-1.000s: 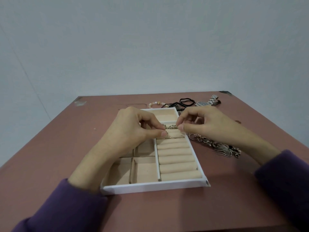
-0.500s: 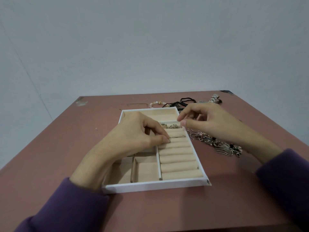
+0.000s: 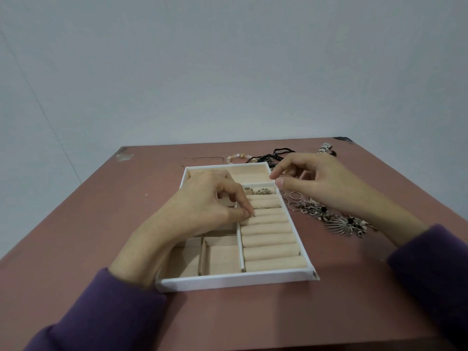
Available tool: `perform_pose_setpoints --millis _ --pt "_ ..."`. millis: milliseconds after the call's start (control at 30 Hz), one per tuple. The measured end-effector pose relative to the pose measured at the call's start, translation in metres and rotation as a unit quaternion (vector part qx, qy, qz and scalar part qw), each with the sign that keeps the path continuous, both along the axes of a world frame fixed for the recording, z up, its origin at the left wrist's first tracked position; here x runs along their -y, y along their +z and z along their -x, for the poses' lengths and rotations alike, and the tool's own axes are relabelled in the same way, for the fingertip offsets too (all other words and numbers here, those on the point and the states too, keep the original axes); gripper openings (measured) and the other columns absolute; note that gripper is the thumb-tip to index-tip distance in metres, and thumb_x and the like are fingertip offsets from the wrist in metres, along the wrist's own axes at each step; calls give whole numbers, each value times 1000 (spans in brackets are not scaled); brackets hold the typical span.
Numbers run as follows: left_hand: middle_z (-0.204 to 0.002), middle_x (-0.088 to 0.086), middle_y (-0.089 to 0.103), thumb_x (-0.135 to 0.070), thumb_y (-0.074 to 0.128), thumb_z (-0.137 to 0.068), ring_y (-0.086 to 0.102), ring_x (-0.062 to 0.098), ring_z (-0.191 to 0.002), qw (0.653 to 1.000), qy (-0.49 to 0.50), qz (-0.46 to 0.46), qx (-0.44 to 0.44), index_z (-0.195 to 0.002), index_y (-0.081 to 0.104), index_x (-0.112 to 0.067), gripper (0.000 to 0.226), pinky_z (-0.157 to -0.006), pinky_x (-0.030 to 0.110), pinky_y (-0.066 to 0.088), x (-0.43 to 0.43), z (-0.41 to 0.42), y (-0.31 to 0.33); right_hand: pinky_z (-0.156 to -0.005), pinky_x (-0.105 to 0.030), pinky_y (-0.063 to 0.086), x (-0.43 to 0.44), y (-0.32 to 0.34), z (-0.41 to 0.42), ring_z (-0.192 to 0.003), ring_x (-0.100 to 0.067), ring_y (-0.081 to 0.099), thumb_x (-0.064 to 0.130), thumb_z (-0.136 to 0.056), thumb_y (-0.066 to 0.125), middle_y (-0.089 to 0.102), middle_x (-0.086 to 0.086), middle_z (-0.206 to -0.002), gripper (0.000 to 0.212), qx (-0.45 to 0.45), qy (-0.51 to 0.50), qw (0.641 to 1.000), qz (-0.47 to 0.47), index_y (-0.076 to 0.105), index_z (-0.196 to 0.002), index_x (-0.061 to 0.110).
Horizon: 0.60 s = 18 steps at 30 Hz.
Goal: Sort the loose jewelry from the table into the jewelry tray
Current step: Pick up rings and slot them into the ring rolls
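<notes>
We noted that since the earlier frame the right hand (image 3: 316,184) had lifted off the tray (image 3: 235,281) toward the pile (image 3: 329,216) beside it, fingers loosely curled, apparently empty. The left hand (image 3: 207,209) pinched a ring (image 3: 264,207) between the rolls (image 3: 271,239), likely seating it. The pinch hid the ring's near end from us.

Left grip (image 3: 202,209) tight; right grip (image 3: 319,181) slack

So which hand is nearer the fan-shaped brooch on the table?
Right. The right hand hovers just beyond the brooch; the left hand is over the tray, pinching a thin ring at the ring rolls.
</notes>
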<state>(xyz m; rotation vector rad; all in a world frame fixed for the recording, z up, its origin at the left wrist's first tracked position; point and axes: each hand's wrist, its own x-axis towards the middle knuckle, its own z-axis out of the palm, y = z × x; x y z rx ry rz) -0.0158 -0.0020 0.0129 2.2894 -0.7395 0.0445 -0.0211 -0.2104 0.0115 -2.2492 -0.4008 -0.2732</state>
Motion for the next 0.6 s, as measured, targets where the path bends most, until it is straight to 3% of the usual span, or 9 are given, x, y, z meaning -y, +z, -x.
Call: perform_pose_setpoints --millis 267,433,600 --pt "-73 -8 58 -23 72 -75 48 6 -72 1000 -7 -18 7 -72 73 -31 8 -61 10 33 0 -3 -3 -53 -7 36 4 4 -1 -50 3 48 15 -83 64 55 7 -66 8 8 -14 1000 -8 70 -87 20" --pt "-56 -18 53 -22 68 -81 42 3 -56 999 1 41 -3 -78 74 -26 8 -53 11 31 2 -3 -1 -53 -8 38 15 2 -9 -53 2 48 11 -83 64 58 5 -65 13 5 -62 998 -9 70 -82 22" --pt "-68 -12 63 -22 67 -81 48 -2 -64 999 6 51 0 -79 74 -25 8 -60 13 35 20 4 7 -56 -6 40 24 1 -9 -60 2 53 16 -82 67 66 4 -75 7 2 -82 994 70 71 -81 21"
